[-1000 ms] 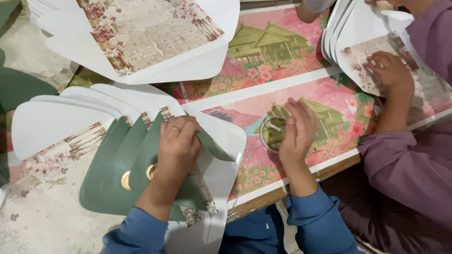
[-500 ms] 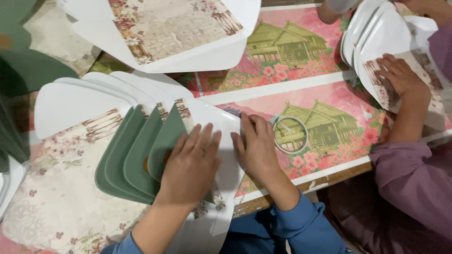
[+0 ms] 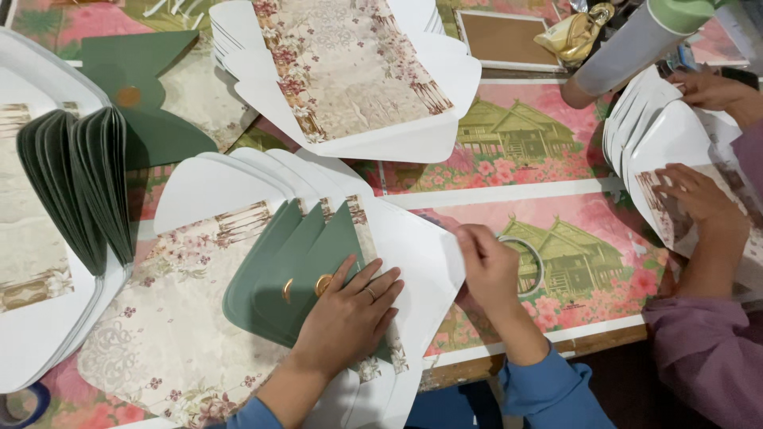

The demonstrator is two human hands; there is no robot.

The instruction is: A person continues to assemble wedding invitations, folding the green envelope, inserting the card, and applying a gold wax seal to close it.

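Observation:
My left hand (image 3: 348,316) lies flat on a fan of green envelope flaps (image 3: 290,274) with gold round seals, pressing them onto a stack of white floral-printed envelope sheets (image 3: 183,318). My right hand (image 3: 486,266) pinches the right edge of the top white sheet (image 3: 421,254) and lifts it slightly. A clear tape roll (image 3: 531,266) lies on the table just right of that hand.
A second stack of white floral sheets (image 3: 350,71) lies at the top centre. Folded green envelopes (image 3: 75,183) stand at the left. Another person's hands (image 3: 691,195) work on white sheets (image 3: 644,131) at the right. The pink house-patterned table cover (image 3: 540,171) ends at the wooden table edge (image 3: 556,353).
My right hand left the tape roll, moved left and took hold of the white sheet's edge. My left hand stayed flat on the green flaps. The view shifted.

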